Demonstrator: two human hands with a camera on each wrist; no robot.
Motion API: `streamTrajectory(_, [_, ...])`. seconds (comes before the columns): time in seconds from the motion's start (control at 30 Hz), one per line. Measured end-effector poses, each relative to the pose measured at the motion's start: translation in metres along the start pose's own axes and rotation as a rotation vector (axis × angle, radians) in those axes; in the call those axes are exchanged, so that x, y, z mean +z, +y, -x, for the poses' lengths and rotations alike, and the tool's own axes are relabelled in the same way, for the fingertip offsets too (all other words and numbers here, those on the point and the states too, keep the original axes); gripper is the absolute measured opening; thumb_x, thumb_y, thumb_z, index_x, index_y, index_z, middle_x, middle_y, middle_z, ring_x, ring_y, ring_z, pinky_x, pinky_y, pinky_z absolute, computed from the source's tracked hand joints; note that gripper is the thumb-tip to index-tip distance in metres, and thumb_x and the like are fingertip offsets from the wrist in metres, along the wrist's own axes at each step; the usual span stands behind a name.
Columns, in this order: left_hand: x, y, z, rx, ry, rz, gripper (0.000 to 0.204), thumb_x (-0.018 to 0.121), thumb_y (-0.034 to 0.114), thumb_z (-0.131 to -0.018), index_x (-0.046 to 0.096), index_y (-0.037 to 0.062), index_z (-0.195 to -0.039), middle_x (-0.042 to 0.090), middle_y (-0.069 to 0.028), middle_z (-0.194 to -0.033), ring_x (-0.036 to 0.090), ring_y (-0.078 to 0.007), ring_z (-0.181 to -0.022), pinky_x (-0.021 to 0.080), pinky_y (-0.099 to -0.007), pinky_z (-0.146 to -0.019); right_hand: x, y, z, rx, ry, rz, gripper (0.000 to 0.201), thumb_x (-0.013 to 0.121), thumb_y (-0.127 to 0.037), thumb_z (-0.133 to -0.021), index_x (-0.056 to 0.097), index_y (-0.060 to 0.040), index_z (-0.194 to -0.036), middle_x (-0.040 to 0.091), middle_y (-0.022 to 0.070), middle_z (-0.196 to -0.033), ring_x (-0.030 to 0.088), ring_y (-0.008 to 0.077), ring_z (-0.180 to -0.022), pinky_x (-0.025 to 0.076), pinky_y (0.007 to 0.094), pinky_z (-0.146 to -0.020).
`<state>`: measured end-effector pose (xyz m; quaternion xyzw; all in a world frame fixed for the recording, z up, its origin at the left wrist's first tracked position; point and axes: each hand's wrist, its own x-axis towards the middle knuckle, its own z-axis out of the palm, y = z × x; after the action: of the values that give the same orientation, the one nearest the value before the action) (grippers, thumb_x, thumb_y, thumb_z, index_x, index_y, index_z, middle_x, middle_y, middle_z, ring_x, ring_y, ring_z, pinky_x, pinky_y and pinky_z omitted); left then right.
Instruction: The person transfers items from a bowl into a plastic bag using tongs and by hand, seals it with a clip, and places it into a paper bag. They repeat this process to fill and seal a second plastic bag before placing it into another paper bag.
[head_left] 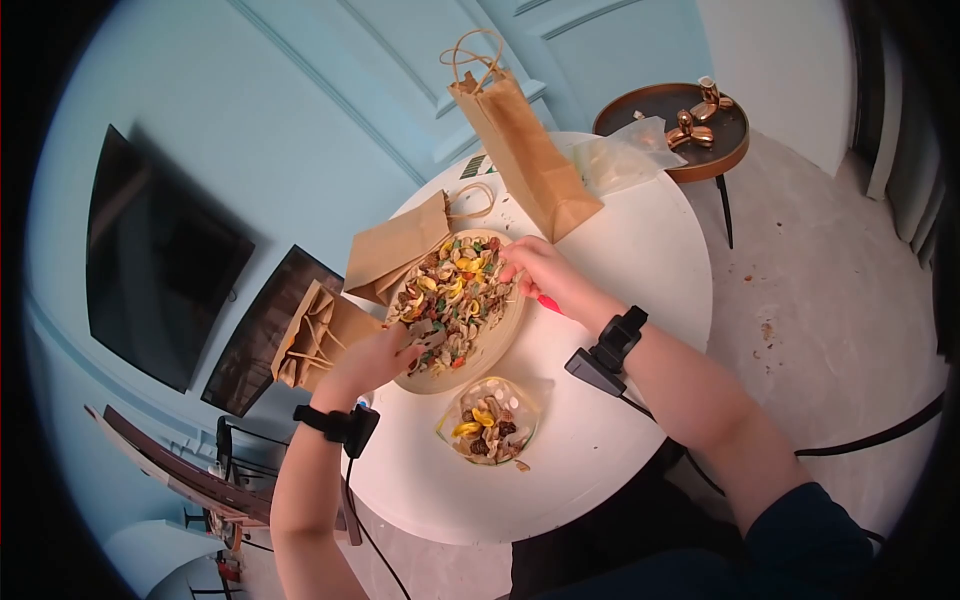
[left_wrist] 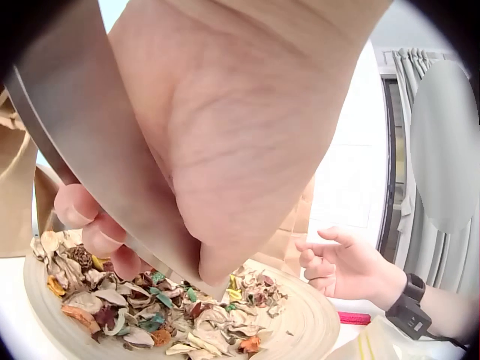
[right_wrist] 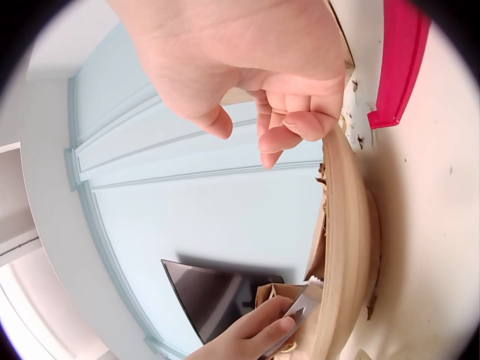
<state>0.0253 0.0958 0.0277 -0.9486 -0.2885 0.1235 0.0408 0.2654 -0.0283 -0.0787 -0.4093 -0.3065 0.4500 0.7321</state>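
Observation:
My left hand (head_left: 365, 362) grips a smooth grey metal tool (left_wrist: 90, 127) with a curved edge, over the near left part of a round wooden plate (head_left: 500, 345). In the left wrist view the fingertips (left_wrist: 103, 234) wrap its far side; its full shape is hidden. Dried potpourri (head_left: 455, 285), mixed petals and pods in yellow, green, orange and beige, covers the plate. By the plate's right rim is my right hand (head_left: 540, 268), its fingers loosely bent and holding nothing. Beneath it, a bright pink strip (right_wrist: 401, 60) lies on the white table (head_left: 610, 370).
An open clear bag (head_left: 490, 420) with some potpourri stands nearest me. Kraft paper bags (head_left: 525, 150) stand behind the plate and at its left, one lying over (head_left: 400, 245). A clear plastic bag (head_left: 630, 155) hangs over the far edge toward a small side table (head_left: 672, 130).

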Motion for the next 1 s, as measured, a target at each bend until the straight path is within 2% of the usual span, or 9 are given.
streamTrajectory(0.13, [0.006,0.007,-0.015,-0.039,-0.097,-0.024,0.044,0.049,0.044,-0.092,0.051,0.0004,-0.1,0.063,-0.0217,-0.084,0.06,-0.0399,-0.084,0.045,-0.0469,-0.073,-0.001,0.001,-0.001,-0.02,-0.016,0.007,0.028,0.053,-0.031,-0.089,0.052,-0.0041,-0.097,0.062,0.007,-0.082,0.049,0.0091,-0.054,0.037,0.0231,-0.049])
streamTrajectory(0.37, [0.018,0.009,-0.02,0.027,-0.103,-0.004,0.038,0.046,0.038,-0.095,0.05,0.0009,-0.096,0.062,-0.0223,-0.085,0.059,-0.0407,-0.084,0.045,-0.0478,-0.072,0.0,0.005,-0.003,-0.033,-0.021,0.038,0.028,0.053,-0.032,-0.089,0.052,-0.0048,-0.096,0.062,0.0059,-0.081,0.05,0.0088,-0.055,0.038,0.0227,-0.05])
streamTrajectory(0.57, [0.018,0.009,-0.013,0.036,-0.023,-0.048,0.033,0.045,0.034,-0.095,0.05,0.0016,-0.095,0.061,-0.0226,-0.082,0.058,-0.0409,-0.082,0.045,-0.0477,-0.07,-0.001,0.003,-0.003,-0.036,-0.021,0.063,0.028,0.053,-0.032,-0.089,0.052,-0.0046,-0.095,0.062,0.006,-0.081,0.05,0.0086,-0.055,0.039,0.0231,-0.05])
streamTrajectory(0.63, [0.013,0.0,-0.009,0.051,0.099,0.05,0.029,0.047,0.032,-0.094,0.051,0.0023,-0.094,0.06,-0.0219,-0.08,0.058,-0.0411,-0.079,0.044,-0.0469,-0.068,0.0,0.001,-0.001,-0.03,-0.013,0.058,0.028,0.053,-0.032,-0.089,0.052,-0.0044,-0.095,0.062,0.0061,-0.081,0.05,0.0085,-0.055,0.039,0.0234,-0.05])
streamTrajectory(0.77, [-0.02,0.012,0.027,0.072,0.149,0.124,0.026,0.049,0.028,-0.094,0.052,0.0029,-0.092,0.059,-0.0211,-0.078,0.057,-0.0409,-0.078,0.044,-0.0456,-0.066,0.0,0.001,-0.001,-0.035,-0.016,0.051,0.028,0.053,-0.032,-0.089,0.052,-0.0046,-0.095,0.062,0.0063,-0.082,0.05,0.0086,-0.055,0.039,0.0236,-0.05])
streamTrajectory(0.83, [-0.033,0.032,0.054,0.031,0.094,0.096,0.023,0.05,0.027,-0.094,0.052,0.0036,-0.093,0.058,-0.0209,-0.078,0.057,-0.0402,-0.077,0.044,-0.045,-0.065,0.0,0.002,-0.002,-0.032,-0.017,0.064,0.028,0.053,-0.032,-0.089,0.052,-0.0048,-0.096,0.062,0.0065,-0.082,0.05,0.0086,-0.055,0.039,0.0234,-0.05])
streamTrajectory(0.9, [-0.034,0.043,0.076,0.077,0.082,0.109,0.023,0.051,0.028,-0.094,0.053,0.0045,-0.095,0.059,-0.0204,-0.079,0.058,-0.0395,-0.077,0.044,-0.0445,-0.064,0.0,0.002,-0.002,-0.031,-0.018,0.06,0.028,0.053,-0.032,-0.089,0.052,-0.0049,-0.096,0.062,0.0065,-0.082,0.05,0.0086,-0.055,0.039,0.0234,-0.05])
streamTrajectory(1.0, [-0.029,0.061,0.103,0.187,-0.048,0.197,0.026,0.052,0.03,-0.093,0.051,0.0049,-0.098,0.06,-0.0206,-0.079,0.058,-0.0411,-0.075,0.045,-0.0462,-0.063,-0.001,0.004,-0.002,-0.027,-0.013,0.045,0.026,0.055,-0.03,-0.09,0.053,-0.0057,-0.097,0.061,0.0059,-0.082,0.049,0.0083,-0.055,0.038,0.0223,-0.05])
